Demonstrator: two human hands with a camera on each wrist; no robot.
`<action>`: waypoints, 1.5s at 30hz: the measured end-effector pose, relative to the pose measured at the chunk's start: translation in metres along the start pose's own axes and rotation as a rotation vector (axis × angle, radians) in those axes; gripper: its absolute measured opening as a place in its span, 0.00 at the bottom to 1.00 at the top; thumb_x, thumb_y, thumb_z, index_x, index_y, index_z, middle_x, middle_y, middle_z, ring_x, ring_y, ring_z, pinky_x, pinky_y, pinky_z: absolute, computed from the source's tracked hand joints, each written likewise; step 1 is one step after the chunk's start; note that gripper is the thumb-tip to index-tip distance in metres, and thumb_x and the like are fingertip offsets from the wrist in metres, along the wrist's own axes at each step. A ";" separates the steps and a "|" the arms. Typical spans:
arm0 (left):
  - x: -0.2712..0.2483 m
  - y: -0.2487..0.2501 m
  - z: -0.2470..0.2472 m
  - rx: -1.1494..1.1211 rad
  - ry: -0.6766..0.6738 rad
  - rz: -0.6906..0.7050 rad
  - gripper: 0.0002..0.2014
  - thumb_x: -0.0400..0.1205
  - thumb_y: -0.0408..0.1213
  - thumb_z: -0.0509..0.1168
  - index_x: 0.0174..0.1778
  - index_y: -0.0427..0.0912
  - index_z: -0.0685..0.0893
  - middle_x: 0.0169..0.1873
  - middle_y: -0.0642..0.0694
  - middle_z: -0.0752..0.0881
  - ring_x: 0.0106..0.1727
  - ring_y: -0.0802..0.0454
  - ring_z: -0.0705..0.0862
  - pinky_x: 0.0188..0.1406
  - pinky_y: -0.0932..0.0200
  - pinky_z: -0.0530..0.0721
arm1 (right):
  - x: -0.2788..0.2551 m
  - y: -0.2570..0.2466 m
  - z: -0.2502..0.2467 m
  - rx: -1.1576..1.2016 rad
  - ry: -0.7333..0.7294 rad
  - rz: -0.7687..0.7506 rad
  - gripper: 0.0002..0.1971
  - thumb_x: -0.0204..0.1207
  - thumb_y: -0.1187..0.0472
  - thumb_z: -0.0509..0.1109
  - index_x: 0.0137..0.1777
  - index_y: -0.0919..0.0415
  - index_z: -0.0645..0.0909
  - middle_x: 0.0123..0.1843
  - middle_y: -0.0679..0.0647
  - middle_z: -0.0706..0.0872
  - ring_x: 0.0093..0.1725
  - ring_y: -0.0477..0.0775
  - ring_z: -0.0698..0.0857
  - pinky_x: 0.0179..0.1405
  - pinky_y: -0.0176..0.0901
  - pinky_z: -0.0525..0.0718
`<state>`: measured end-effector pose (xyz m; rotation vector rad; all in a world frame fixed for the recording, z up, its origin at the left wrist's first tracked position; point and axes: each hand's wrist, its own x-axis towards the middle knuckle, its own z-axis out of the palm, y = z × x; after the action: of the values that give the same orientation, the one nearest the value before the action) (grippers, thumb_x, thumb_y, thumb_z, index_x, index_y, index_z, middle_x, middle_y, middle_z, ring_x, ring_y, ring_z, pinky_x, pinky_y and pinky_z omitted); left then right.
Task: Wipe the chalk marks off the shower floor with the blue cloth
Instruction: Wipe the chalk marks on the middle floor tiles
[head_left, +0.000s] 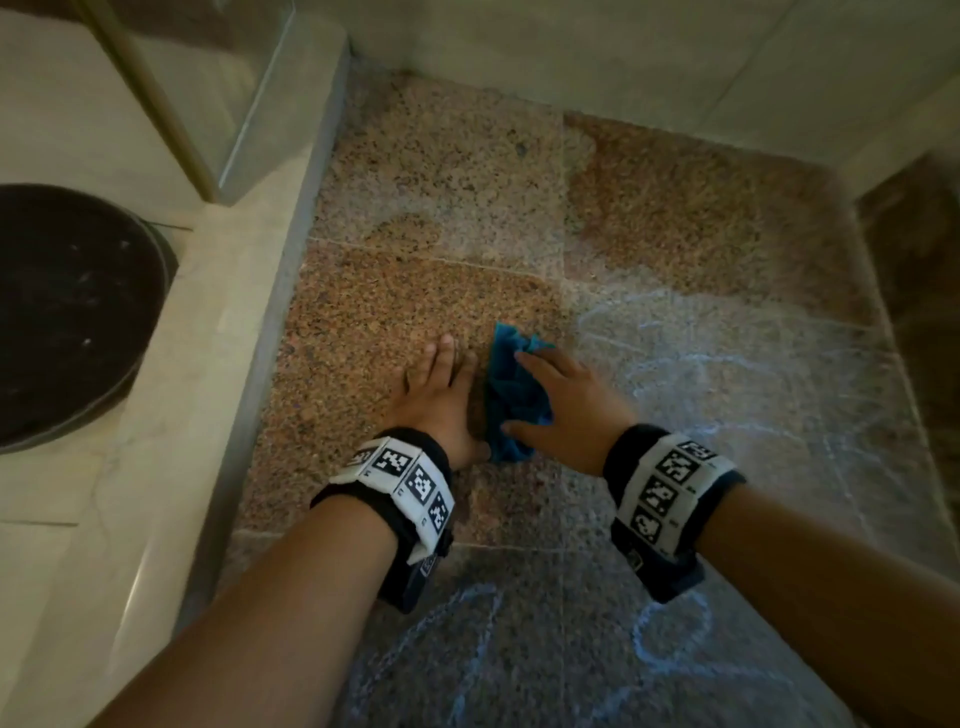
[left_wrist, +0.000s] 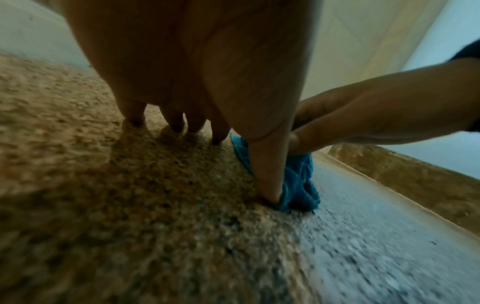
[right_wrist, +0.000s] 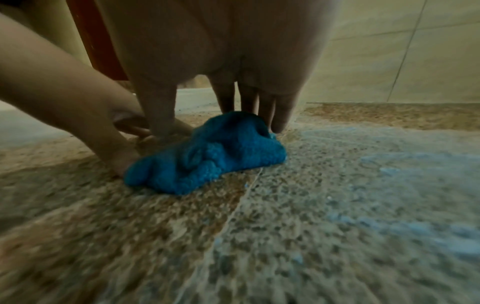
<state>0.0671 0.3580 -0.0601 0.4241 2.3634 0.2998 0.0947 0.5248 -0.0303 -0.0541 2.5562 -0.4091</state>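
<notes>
The blue cloth (head_left: 511, 400) lies bunched on the speckled stone shower floor (head_left: 426, 171). My right hand (head_left: 566, 400) presses on it with straight, spread fingers. In the right wrist view the fingers (right_wrist: 281, 115) stand behind the cloth (right_wrist: 207, 156). My left hand (head_left: 436, 384) rests flat on the floor just left of the cloth, and its thumb (left_wrist: 265, 174) touches the cloth's edge (left_wrist: 298, 181). Pale blue chalk marks (head_left: 701, 364) cover the floor to the right of the cloth. More chalk marks (head_left: 670, 639) run under my wrists. The tile left of the cloth looks darker brown.
A raised stone kerb (head_left: 270, 312) borders the floor on the left, with a glass panel (head_left: 249, 104) above it. A dark round object (head_left: 67, 312) sits outside the kerb. Pale tiled walls (head_left: 623, 52) close the back, and a dark strip (head_left: 914, 286) runs along the right.
</notes>
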 end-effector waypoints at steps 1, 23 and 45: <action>0.000 -0.001 0.001 0.006 0.008 -0.001 0.53 0.77 0.61 0.67 0.85 0.49 0.35 0.83 0.46 0.29 0.84 0.45 0.32 0.82 0.41 0.38 | 0.004 -0.001 0.004 -0.020 -0.009 0.013 0.43 0.75 0.41 0.67 0.83 0.52 0.49 0.83 0.51 0.54 0.80 0.57 0.59 0.77 0.50 0.65; 0.002 0.061 -0.008 0.033 0.068 -0.093 0.56 0.73 0.63 0.71 0.85 0.54 0.39 0.84 0.48 0.32 0.84 0.44 0.34 0.82 0.36 0.45 | -0.011 0.090 -0.017 0.327 0.258 -0.039 0.17 0.80 0.58 0.64 0.68 0.58 0.73 0.60 0.55 0.78 0.57 0.56 0.78 0.49 0.44 0.73; 0.024 0.063 0.005 0.181 -0.086 -0.092 0.67 0.63 0.66 0.77 0.82 0.58 0.30 0.81 0.44 0.26 0.84 0.40 0.33 0.82 0.40 0.48 | 0.042 0.098 -0.013 -0.169 0.265 -0.070 0.23 0.82 0.58 0.57 0.76 0.60 0.67 0.78 0.57 0.62 0.70 0.65 0.66 0.72 0.53 0.68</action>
<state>0.0677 0.4260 -0.0575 0.4032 2.3254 0.0245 0.0568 0.6171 -0.0707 -0.1615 2.8523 -0.2380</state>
